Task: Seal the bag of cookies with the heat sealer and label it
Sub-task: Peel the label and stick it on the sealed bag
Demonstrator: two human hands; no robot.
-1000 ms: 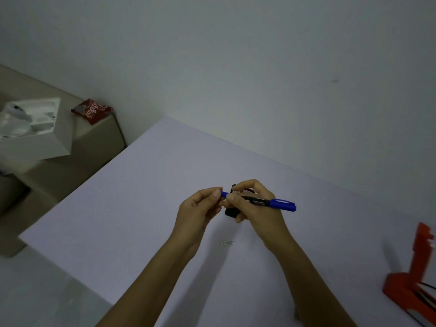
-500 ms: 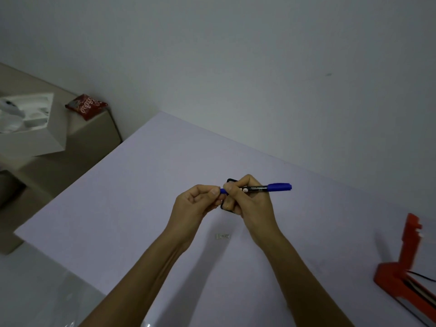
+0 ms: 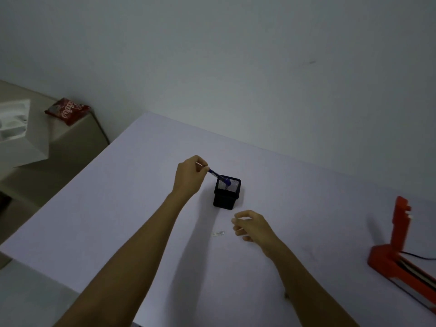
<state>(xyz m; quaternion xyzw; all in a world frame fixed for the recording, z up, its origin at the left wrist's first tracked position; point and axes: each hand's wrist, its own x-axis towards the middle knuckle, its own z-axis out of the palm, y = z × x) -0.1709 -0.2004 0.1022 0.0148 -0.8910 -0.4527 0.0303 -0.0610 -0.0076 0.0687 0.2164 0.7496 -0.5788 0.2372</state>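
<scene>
Pale lilac-white over the whole table (image 3: pixel 118 208). Black on the square pen holder (image 3: pixel 226 193), with a fine mesh pattern across its walls. Deep blue on the marker (image 3: pixel 218 175), tilted into that holder. Bright orange-red on the heat sealer (image 3: pixel 398 244), with a dark strip and a pale strip along its base and a black cable (image 3: pixel 420 256) behind. Red with white script lettering on the packet (image 3: pixel 67 110). White on the box (image 3: pixel 21 133), beige on the cabinet (image 3: pixel 75 142) beneath. Dull grey-green on the wall (image 3: pixel 236 55). White with faint grey print on the small label (image 3: pixel 218 233).
</scene>
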